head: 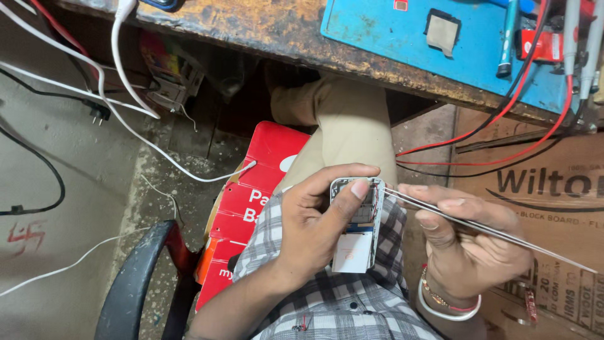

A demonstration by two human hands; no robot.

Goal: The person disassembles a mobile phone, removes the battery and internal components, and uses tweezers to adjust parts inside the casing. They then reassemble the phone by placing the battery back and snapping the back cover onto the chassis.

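Over the lap, the left hand (318,217) curls around an opened phone (357,223), thumb across it; the right hand (469,242) pinches thin tweezers (491,230), tips touching the phone's far right edge.

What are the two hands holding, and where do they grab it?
The left hand grips an opened phone around its sides, thumb across the top. The right hand pinches tweezers along their middle, tips at the phone's upper edge.
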